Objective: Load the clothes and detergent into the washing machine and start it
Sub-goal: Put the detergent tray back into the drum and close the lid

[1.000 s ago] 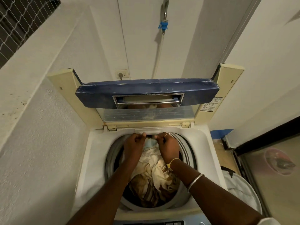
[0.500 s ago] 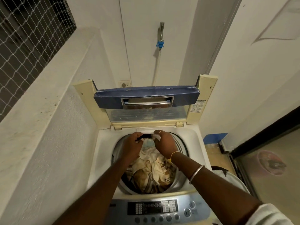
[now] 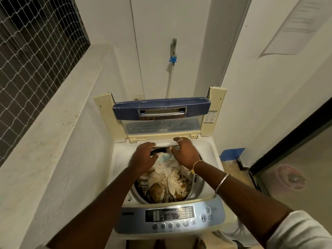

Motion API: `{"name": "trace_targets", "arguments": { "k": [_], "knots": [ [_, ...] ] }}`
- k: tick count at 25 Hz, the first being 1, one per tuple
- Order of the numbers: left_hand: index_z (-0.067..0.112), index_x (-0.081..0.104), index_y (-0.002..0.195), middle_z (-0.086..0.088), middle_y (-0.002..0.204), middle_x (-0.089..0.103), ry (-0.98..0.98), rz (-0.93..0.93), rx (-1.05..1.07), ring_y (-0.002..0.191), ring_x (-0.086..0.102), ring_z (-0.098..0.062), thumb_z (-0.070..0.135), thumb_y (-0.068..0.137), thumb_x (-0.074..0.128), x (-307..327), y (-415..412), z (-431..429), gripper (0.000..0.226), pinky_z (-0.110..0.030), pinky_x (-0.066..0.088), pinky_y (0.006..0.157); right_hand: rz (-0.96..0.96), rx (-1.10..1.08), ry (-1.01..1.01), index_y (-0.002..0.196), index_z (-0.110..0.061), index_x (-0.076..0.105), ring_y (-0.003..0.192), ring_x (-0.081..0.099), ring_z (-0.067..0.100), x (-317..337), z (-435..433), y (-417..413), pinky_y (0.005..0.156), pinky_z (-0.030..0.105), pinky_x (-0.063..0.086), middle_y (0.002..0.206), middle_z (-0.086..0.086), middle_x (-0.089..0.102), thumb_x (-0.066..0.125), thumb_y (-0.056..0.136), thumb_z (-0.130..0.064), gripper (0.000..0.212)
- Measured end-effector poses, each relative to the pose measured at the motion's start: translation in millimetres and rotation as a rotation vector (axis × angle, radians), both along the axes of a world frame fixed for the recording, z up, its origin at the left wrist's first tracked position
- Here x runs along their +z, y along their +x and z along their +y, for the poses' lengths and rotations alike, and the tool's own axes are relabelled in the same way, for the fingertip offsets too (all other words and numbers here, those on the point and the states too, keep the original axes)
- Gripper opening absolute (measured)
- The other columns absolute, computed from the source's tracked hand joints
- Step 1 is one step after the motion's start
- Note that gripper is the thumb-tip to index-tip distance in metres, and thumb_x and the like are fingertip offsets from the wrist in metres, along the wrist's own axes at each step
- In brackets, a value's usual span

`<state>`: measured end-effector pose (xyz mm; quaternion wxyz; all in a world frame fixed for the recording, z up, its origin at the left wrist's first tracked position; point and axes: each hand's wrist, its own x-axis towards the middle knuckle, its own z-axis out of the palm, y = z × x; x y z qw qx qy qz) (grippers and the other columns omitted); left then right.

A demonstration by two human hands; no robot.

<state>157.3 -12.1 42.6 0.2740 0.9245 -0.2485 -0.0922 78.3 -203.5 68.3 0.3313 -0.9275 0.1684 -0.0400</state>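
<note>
A white top-loading washing machine (image 3: 119, 157) stands with its blue-fronted lid (image 3: 161, 108) folded upright at the back. Crumpled cream, brown and pale blue clothes (image 3: 167, 184) fill the drum. Both hands hover over the back of the drum opening, by the white detergent tray (image 3: 164, 143) at the rear rim. My left hand (image 3: 143, 156) has its fingers spread and relaxed, holding nothing. My right hand (image 3: 185, 151) is likewise loose, fingertips near the tray's right end. The silver control panel (image 3: 169, 216) with buttons lies at the near edge.
A rough white ledge (image 3: 53, 141) runs along the left under a netted window (image 3: 32, 51). A tap with a blue fitting (image 3: 173, 51) and hose hangs on the back wall. Right of the machine are a blue item (image 3: 231, 153) on the floor and a dark-framed glass door (image 3: 291, 159).
Both hands have let go of the tray edge at the back of the drum and now hover with fingers spread. The view has pulled back, showing the control panel.
</note>
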Motion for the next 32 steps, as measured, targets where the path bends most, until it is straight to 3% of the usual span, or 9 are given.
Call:
{"name": "trace_targets", "arguments": {
  "k": [5,13,17,21,28,32],
  "knots": [
    [0.017,0.046,0.146,-0.007,0.154,0.045,0.087,-0.067,-0.031,0.143,0.037,-0.027,0.042,0.096,0.060,9.6,6.6,3.2,0.058,-0.041,0.032,0.116,-0.016,0.041,-0.071,0.141,-0.014,0.052,0.139,0.041,0.024,5.2,2.6,2.9,0.115,0.039,0.037,0.144,0.007,0.054,0.061,0.093,-0.038,0.054],
    [0.020,0.046,0.147,-0.003,0.152,0.047,-0.001,-0.162,0.051,0.141,0.041,-0.024,0.035,0.099,0.056,46.1,-4.7,3.8,0.051,-0.041,0.036,0.117,-0.131,0.186,-0.214,0.142,-0.013,0.052,0.136,0.044,0.025,28.5,0.1,-5.6,0.112,0.037,0.038,0.144,0.008,0.054,0.058,0.096,-0.039,0.053],
    [0.018,0.054,0.140,-0.004,0.143,0.057,-0.038,-0.340,0.099,0.133,0.050,-0.025,0.026,0.097,0.060,69.4,-19.2,-0.5,0.044,-0.039,0.040,0.111,-0.250,0.282,-0.324,0.138,-0.015,0.056,0.127,0.053,0.024,46.4,-10.9,-14.2,0.106,0.038,0.045,0.137,0.007,0.060,0.056,0.097,-0.036,0.046],
    [0.013,0.054,0.139,-0.008,0.140,0.058,0.062,-0.514,-0.002,0.128,0.052,-0.027,0.016,0.090,0.065,104.6,-12.8,-15.8,0.050,-0.039,0.043,0.109,-0.346,0.393,-0.585,0.138,-0.010,0.055,0.129,0.051,0.029,71.3,-20.4,-2.9,0.107,0.042,0.045,0.139,0.011,0.057,0.061,0.093,-0.028,0.049],
    [0.012,0.042,0.149,-0.010,0.154,0.042,0.264,-0.536,-0.144,0.142,0.040,-0.027,0.011,0.091,0.063,110.3,13.0,-37.1,0.061,-0.038,0.035,0.118,-0.223,0.360,-0.679,0.150,-0.004,0.038,0.144,0.033,0.034,87.9,-5.2,29.8,0.119,0.047,0.028,0.155,0.016,0.039,0.061,0.092,-0.017,0.064],
    [0.010,0.041,0.150,-0.011,0.154,0.043,0.291,-0.535,-0.133,0.141,0.042,-0.028,0.008,0.088,0.065,95.6,26.1,-37.5,0.066,-0.038,0.033,0.119,-0.200,0.276,-0.654,0.148,-0.005,0.041,0.135,0.045,0.031,77.8,-5.7,48.1,0.114,0.044,0.037,0.144,0.014,0.051,0.062,0.090,-0.019,0.063]
  ]
}}
